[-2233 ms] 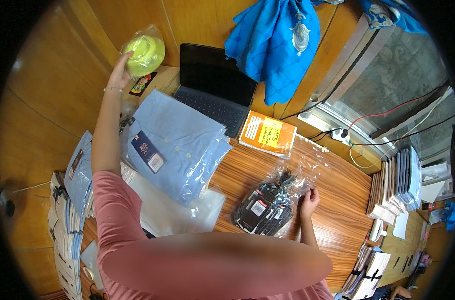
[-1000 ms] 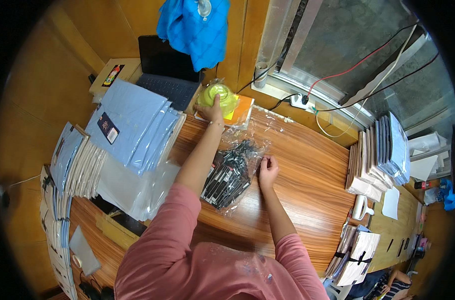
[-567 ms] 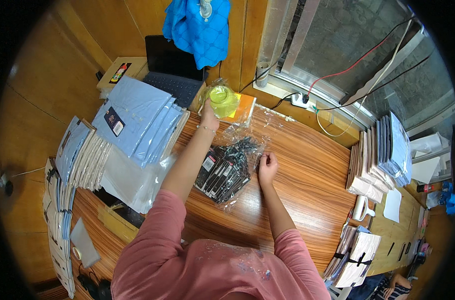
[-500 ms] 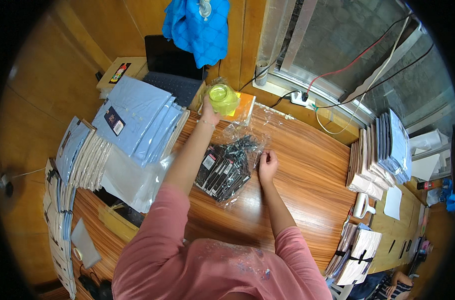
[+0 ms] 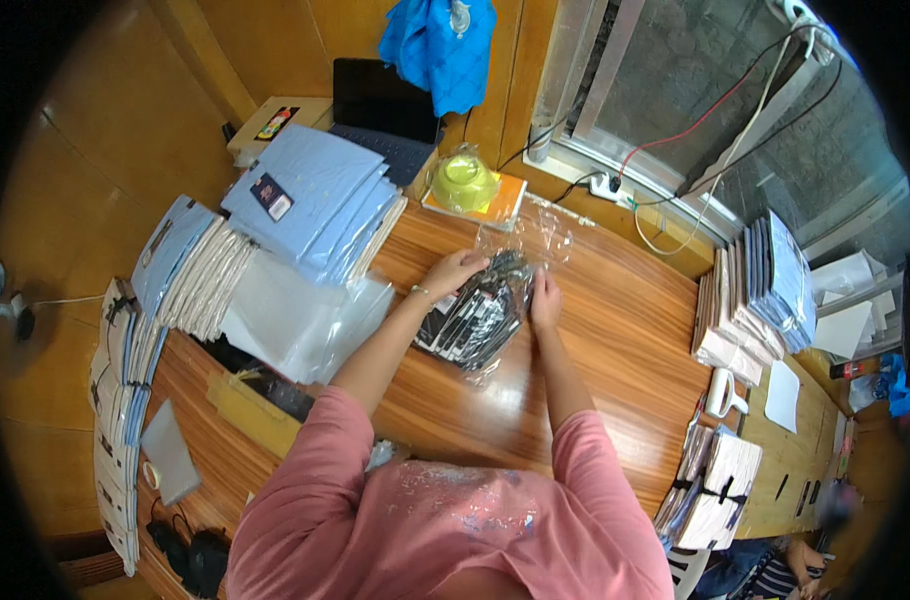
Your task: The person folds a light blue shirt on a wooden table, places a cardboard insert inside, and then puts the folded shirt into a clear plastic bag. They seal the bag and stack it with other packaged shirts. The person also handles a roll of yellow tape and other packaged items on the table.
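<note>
A clear plastic bag (image 5: pixel 475 315) lies on the wooden table in front of me, full of black cards that look like hang tags with dark strings. At its upper left edge, the fingers of my left hand (image 5: pixel 455 275) are closed on the plastic. My right hand (image 5: pixel 546 300) pinches the bag's right edge. Loose film from the bag's mouth spreads beyond both hands. Farther back, a yellow-green bowl (image 5: pixel 465 184) in clear wrap rests on an orange booklet (image 5: pixel 507 200), apart from my hands.
Stacks of packed blue shirts (image 5: pixel 305 195) and clear plastic sleeves (image 5: pixel 295 315) lie at left, beside a laptop (image 5: pixel 385 110). More folded garments (image 5: pixel 735 310) stand at right near a white tape dispenser (image 5: pixel 725 392). A power strip (image 5: pixel 610 188) with cables sits by the window. Another person's arm (image 5: pixel 803 560) shows at lower right.
My left hand has let go of the yellow-green bowl, now resting on the orange booklet, and come down to the bag. My right hand has closed on the bag's right edge.
</note>
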Motion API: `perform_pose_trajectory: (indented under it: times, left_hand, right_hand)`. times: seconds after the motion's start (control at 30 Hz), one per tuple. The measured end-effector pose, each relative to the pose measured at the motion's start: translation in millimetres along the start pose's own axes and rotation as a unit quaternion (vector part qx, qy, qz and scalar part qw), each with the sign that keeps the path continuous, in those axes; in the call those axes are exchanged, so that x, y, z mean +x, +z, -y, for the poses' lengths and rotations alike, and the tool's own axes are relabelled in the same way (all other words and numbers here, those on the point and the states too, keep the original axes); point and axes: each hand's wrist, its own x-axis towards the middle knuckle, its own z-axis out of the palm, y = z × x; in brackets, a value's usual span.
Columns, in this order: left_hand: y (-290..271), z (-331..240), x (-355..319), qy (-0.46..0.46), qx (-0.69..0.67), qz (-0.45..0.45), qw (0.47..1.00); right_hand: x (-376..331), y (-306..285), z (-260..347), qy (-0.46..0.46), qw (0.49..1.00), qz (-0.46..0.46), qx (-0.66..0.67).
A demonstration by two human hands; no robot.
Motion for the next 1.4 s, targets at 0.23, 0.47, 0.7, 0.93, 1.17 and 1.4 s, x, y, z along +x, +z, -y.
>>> perform_pose_trajectory:
  times: [0.23, 0.47, 0.7, 0.93, 1.17, 1.4]
  left_hand:
    - [26, 18, -64, 0.049, -0.068, -0.059, 0.995]
    - [7, -26, -115, 0.154, -0.059, 0.27, 0.949]
    - [18, -47, -164, 0.205, -0.013, 0.238, 0.949]
    - [27, -64, -178, 0.295, -0.043, 0.207, 0.932]
    - [26, -86, -146, 0.26, -0.125, 0.24, 0.927]
    - [-29, -53, 62, 0.22, -0.126, -0.105, 0.962]
  right_hand:
    - [-45, -15, 53, 0.131, 0.934, 0.236, 0.236]
    - [-93, -68, 126, 0.108, 0.904, 0.267, 0.314]
    - [-132, -125, 157, -0.002, 0.939, 0.242, 0.244]
    - [-165, -113, 129, -0.04, 0.956, 0.272, 0.098]
    - [-166, -88, 163, 0.062, 0.969, 0.239, -0.026]
    - [-156, -97, 115, 0.088, 0.977, 0.195, 0.021]
